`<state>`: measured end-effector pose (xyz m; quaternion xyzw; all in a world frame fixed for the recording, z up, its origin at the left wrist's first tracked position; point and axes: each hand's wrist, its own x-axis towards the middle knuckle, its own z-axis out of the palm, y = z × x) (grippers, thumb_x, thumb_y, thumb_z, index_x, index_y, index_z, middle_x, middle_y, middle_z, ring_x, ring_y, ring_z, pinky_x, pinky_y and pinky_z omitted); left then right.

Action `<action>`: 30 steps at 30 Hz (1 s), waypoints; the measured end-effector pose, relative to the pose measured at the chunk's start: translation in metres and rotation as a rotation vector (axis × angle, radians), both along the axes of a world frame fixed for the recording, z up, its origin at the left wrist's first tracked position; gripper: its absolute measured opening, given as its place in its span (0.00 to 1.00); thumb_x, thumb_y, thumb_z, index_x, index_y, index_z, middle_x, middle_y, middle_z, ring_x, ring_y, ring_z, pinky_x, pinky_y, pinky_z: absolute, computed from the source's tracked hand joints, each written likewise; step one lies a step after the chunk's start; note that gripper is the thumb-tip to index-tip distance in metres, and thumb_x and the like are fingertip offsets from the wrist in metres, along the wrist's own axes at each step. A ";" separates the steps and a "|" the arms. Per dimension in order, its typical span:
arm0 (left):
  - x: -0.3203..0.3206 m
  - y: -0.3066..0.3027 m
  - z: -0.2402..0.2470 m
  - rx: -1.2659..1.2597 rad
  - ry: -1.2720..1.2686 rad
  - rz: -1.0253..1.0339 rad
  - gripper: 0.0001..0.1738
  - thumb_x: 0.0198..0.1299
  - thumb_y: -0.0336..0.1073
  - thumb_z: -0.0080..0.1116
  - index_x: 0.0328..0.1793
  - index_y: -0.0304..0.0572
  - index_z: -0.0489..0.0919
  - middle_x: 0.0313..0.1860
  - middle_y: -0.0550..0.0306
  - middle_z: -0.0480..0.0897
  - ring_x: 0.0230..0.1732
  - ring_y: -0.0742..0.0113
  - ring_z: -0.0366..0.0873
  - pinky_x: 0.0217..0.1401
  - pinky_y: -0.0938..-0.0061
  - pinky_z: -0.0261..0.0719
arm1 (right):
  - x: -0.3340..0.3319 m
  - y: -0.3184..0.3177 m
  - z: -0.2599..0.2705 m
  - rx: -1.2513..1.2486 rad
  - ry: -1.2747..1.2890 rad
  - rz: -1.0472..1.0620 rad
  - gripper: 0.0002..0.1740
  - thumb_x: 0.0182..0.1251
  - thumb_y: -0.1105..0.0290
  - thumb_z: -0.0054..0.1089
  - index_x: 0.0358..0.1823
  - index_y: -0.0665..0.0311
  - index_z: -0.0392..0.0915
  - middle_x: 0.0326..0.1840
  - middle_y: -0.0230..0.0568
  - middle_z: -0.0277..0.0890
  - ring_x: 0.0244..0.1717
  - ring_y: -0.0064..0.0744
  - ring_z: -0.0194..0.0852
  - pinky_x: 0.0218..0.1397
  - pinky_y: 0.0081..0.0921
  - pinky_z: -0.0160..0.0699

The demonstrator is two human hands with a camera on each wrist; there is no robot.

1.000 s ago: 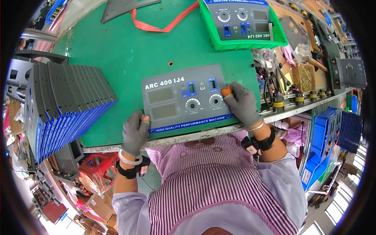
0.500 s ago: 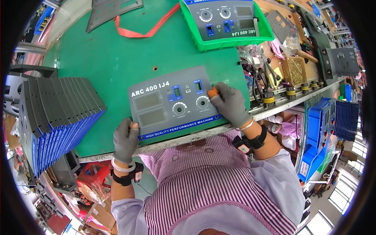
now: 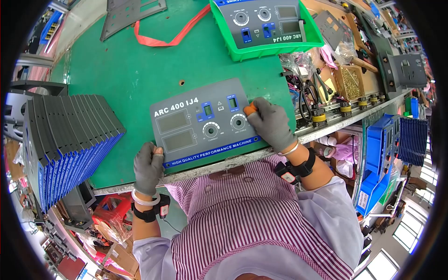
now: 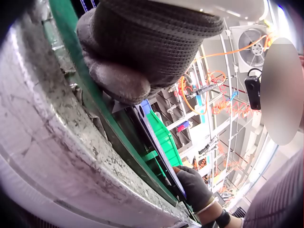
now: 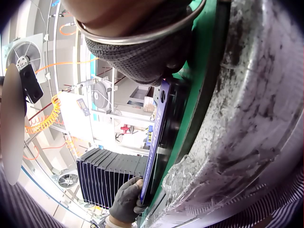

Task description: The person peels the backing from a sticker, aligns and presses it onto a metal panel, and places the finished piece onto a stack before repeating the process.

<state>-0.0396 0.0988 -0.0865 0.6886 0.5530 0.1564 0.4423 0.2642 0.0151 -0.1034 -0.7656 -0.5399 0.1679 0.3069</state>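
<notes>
A grey machine front panel (image 3: 219, 100) marked "ARC 400 IJ4", with a blue lower strip, lies face up near the front edge of the green-topped bench. Its dials and window cut-outs face up. At the lower left corner, my gloved left hand (image 3: 148, 169) grips the panel's edge with curled fingers, the thumb tip bare. My gloved right hand (image 3: 273, 125) holds the right edge, an orange cover showing on one fingertip. In the left wrist view, the left glove (image 4: 137, 52) is large above the panel's rim, and the right hand (image 4: 194, 187) shows at its far end.
At the left stands a row of similar panels (image 3: 77, 135). A green bin (image 3: 238, 53) with another panel is at the back right. A red ribbon (image 3: 161, 43) and a grey metal plate (image 3: 126, 18) lie at the back. Right are cables (image 3: 305, 95) and a screw box (image 3: 350, 83).
The head view has shifted, so the bench and its things appear farther left and slightly lower. Both hands stay at the panel's edges, and the panel has hardly moved relative to the bench.
</notes>
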 end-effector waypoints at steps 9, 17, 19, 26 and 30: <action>-0.008 0.000 -0.014 0.106 0.010 -0.006 0.10 0.56 0.32 0.55 0.26 0.38 0.68 0.13 0.56 0.66 0.13 0.67 0.64 0.18 0.71 0.62 | 0.000 0.000 0.004 -0.026 0.020 0.024 0.10 0.57 0.65 0.58 0.34 0.64 0.73 0.20 0.50 0.73 0.22 0.49 0.75 0.25 0.37 0.72; -0.003 0.000 -0.005 0.046 -0.011 -0.007 0.10 0.57 0.31 0.55 0.26 0.38 0.68 0.11 0.59 0.66 0.12 0.71 0.66 0.16 0.73 0.62 | 0.000 0.001 0.006 -0.038 0.015 0.012 0.11 0.57 0.65 0.58 0.35 0.64 0.74 0.22 0.49 0.75 0.23 0.48 0.75 0.26 0.35 0.73; 0.000 0.000 0.001 -0.005 -0.016 0.012 0.10 0.58 0.31 0.55 0.26 0.38 0.68 0.11 0.59 0.67 0.11 0.72 0.67 0.16 0.74 0.62 | 0.000 0.001 0.006 -0.044 0.015 0.011 0.11 0.57 0.65 0.58 0.35 0.64 0.74 0.22 0.49 0.75 0.23 0.48 0.76 0.26 0.35 0.73; -0.004 0.000 -0.006 0.064 -0.017 -0.023 0.10 0.58 0.31 0.55 0.27 0.38 0.69 0.11 0.59 0.67 0.12 0.73 0.67 0.16 0.74 0.62 | 0.000 0.001 0.005 -0.074 -0.004 0.007 0.11 0.56 0.64 0.58 0.35 0.63 0.74 0.23 0.49 0.75 0.23 0.49 0.76 0.26 0.37 0.73; -0.003 -0.001 -0.004 0.061 -0.011 -0.018 0.10 0.58 0.31 0.55 0.27 0.38 0.69 0.11 0.59 0.67 0.12 0.73 0.67 0.16 0.74 0.62 | 0.000 0.000 0.003 -0.067 -0.012 0.004 0.11 0.56 0.64 0.58 0.36 0.63 0.74 0.23 0.49 0.75 0.23 0.49 0.76 0.26 0.37 0.73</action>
